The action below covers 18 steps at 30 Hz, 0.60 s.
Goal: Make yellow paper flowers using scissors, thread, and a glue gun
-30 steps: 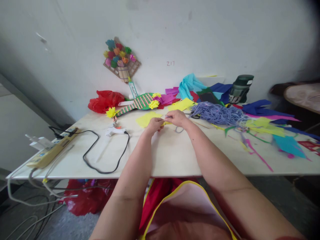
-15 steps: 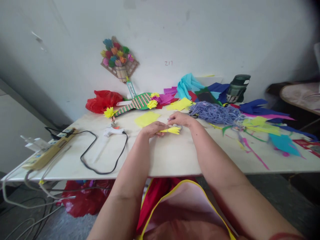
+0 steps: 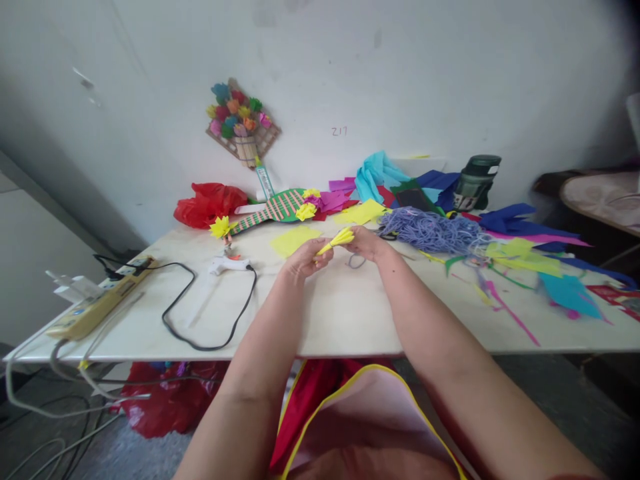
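Note:
Over the middle of the white table (image 3: 340, 313), my left hand (image 3: 303, 260) pinches the narrow end of a folded yellow paper piece (image 3: 337, 239) that fans out toward the upper right. My right hand (image 3: 367, 243) closes its fingers on the fanned end of the same piece. A loop of purple yarn (image 3: 356, 261) lies on the table just below my right hand. A flat yellow paper sheet (image 3: 294, 240) rests behind my left hand.
A white glue gun (image 3: 227, 263) with a black cord (image 3: 210, 320) lies to the left, beside a power strip (image 3: 95, 303). A purple yarn pile (image 3: 433, 230), coloured paper scraps (image 3: 525, 257), a green woven paddle with paper flowers (image 3: 280, 207), a red bag (image 3: 207, 202) and a dark bottle (image 3: 475, 181) line the back and right.
Both hands lifted the yellow paper piece off the table. It lay flat pointing right half a second ago and now tilts upward between the hands.

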Each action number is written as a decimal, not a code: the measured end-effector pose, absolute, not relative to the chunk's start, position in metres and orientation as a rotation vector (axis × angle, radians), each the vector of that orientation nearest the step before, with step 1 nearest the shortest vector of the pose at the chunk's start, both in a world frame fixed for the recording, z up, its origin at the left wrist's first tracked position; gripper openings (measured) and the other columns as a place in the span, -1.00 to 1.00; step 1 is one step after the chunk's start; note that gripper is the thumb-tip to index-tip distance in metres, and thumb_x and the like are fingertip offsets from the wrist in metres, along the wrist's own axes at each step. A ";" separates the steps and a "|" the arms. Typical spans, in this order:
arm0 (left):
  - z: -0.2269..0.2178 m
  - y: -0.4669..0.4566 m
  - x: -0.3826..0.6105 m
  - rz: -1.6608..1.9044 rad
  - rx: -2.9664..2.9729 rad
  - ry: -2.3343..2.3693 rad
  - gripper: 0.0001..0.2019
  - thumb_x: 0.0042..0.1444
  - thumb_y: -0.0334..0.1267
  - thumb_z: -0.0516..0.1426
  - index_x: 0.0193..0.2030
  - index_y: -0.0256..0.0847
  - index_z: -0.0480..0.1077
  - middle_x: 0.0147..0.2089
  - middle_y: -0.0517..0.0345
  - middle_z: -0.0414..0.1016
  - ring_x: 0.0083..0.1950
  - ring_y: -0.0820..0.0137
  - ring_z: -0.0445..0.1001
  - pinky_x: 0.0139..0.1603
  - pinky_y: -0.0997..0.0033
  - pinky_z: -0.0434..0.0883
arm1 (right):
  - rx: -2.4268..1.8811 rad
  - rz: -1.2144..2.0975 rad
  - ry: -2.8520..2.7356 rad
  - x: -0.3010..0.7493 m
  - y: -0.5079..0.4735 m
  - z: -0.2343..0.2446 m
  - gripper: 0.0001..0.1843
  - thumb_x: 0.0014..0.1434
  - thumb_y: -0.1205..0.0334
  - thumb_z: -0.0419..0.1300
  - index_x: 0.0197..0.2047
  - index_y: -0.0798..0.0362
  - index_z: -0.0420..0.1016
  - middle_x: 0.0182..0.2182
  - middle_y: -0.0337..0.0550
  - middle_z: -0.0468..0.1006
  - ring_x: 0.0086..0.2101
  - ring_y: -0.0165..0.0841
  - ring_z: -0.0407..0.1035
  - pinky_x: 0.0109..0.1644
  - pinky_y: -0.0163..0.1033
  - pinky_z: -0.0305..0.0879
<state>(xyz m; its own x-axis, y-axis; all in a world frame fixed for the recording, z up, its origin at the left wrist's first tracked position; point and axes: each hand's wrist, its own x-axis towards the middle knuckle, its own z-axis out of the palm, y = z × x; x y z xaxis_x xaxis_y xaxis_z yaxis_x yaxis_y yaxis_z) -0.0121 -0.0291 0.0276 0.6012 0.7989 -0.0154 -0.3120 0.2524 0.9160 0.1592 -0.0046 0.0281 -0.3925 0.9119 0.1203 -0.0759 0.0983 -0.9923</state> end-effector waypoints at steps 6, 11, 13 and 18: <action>0.034 -0.031 -0.005 0.979 0.919 0.662 -0.98 0.04 -0.41 0.02 -0.38 -0.30 0.22 -0.65 0.31 0.13 -0.73 0.71 -0.05 -0.74 0.73 -0.09 | -0.864 1.453 -1.402 0.157 -0.003 0.027 -0.81 -0.27 0.33 0.27 -0.48 0.14 0.39 -0.70 -0.39 0.27 -0.72 -0.65 -0.09 -0.64 -0.39 -0.32; 0.032 -0.029 0.000 1.136 0.893 0.712 -0.93 0.06 -0.40 0.01 -0.42 -0.27 0.16 -0.65 0.29 0.16 -0.72 0.70 -0.03 -0.72 0.72 -0.07 | -0.895 1.518 -1.326 0.149 -0.006 0.026 -0.76 -0.23 0.28 0.31 -0.48 0.14 0.33 -0.70 -0.39 0.27 -0.73 -0.67 -0.08 -0.67 -0.41 -0.35; 0.031 -0.028 0.000 1.190 0.880 0.723 -0.90 0.05 -0.39 0.02 -0.44 -0.26 0.14 -0.65 0.29 0.17 -0.72 0.70 -0.02 -0.72 0.72 -0.07 | -0.911 1.548 -1.317 0.145 -0.007 0.026 -0.75 -0.21 0.28 0.32 -0.50 0.13 0.30 -0.71 -0.39 0.26 -0.74 -0.67 -0.08 -0.68 -0.43 -0.35; 0.029 -0.025 0.000 1.282 0.845 0.718 -0.87 0.01 -0.39 0.05 -0.46 -0.25 0.12 -0.65 0.28 0.20 -0.72 0.71 -0.01 -0.71 0.71 -0.06 | -0.993 1.544 -1.339 0.138 -0.009 0.027 -0.78 -0.14 0.32 0.29 -0.53 0.14 0.28 -0.71 -0.35 0.30 -0.74 -0.67 -0.07 -0.68 -0.43 -0.31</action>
<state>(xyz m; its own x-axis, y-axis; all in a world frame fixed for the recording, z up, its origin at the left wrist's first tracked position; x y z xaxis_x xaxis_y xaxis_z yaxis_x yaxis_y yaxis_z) -0.0001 -0.0254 0.0289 0.1557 0.9878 0.0032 -0.5130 0.0781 0.8548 0.1381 -0.0089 0.0266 -0.3315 0.9427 -0.0387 -0.0950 -0.0741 -0.9927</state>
